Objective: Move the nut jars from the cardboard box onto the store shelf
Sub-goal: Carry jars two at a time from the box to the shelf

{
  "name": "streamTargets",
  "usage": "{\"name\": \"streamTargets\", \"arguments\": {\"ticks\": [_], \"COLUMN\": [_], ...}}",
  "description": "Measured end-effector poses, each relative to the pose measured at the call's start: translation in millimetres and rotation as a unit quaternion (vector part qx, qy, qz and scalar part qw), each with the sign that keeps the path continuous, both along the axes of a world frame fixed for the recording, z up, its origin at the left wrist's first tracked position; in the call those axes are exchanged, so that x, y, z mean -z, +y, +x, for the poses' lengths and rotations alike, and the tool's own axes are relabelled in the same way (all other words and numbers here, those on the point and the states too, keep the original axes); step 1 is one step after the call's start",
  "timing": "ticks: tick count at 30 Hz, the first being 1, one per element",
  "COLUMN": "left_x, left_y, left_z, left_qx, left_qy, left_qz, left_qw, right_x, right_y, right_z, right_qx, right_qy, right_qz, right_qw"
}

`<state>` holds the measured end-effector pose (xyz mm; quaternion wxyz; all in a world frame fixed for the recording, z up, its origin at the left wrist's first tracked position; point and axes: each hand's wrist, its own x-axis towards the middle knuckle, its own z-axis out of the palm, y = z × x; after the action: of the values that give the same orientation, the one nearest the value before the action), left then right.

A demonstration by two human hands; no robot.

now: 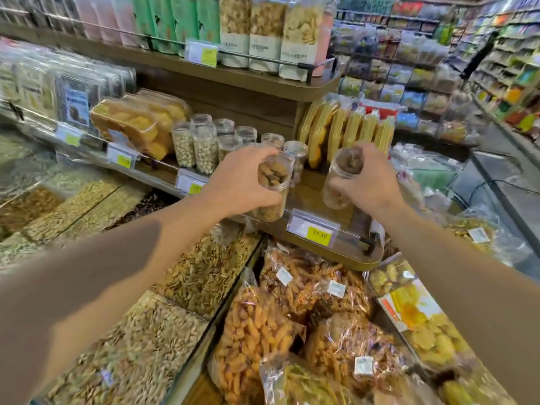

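While both hands (242, 182) (369, 182) grip them, two nut jars (273, 188) (339, 179) over the shelf (359, 252), long axes near-upright, lids tipped toward camera.

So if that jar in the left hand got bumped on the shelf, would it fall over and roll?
Probably, yes. The jar in the left hand looks tall and narrow, so a bump could tip it. It is round, so once on its side it would likely roll along the shelf. Its clear plastic wall looks smooth, maybe a bit slippery, but unlikely to shatter.
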<state>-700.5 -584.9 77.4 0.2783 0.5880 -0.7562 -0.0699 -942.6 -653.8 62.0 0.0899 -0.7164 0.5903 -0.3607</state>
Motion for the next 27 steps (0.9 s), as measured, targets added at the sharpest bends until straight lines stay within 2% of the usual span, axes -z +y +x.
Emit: {"name": "streamTargets", "arguments": {"ticks": [4, 9, 14, 23, 27], "left_x": [3, 11, 16, 22, 21], "left_y": [-29, -59, -78, -88, -93], "left_z": [0, 4, 11, 17, 7], "left_qx": [-0.010, -0.004, 0.001, -0.007, -0.002], "left_qy": [0.027, 0.049, 0.053, 0.070, 0.067], "left_qz": [-0.002, -0.004, -0.014, -0.029, -0.021], "left_qw": [1.000, 0.999, 0.999, 0.997, 0.998], "right_x": [7, 31, 56, 63, 59], "right_y": [-52, -104, -138, -155, -136], "right_z": [3, 16, 28, 35, 27], "right_qx": [0.005, -0.008, 0.004, 0.016, 0.011], "right_qy": [0.003, -0.037, -0.021, -0.005, -0.029], "right_qz": [0.020, 0.068, 0.111, 0.145, 0.141], "right_qw": [1.000, 0.997, 0.994, 0.989, 0.990]}}
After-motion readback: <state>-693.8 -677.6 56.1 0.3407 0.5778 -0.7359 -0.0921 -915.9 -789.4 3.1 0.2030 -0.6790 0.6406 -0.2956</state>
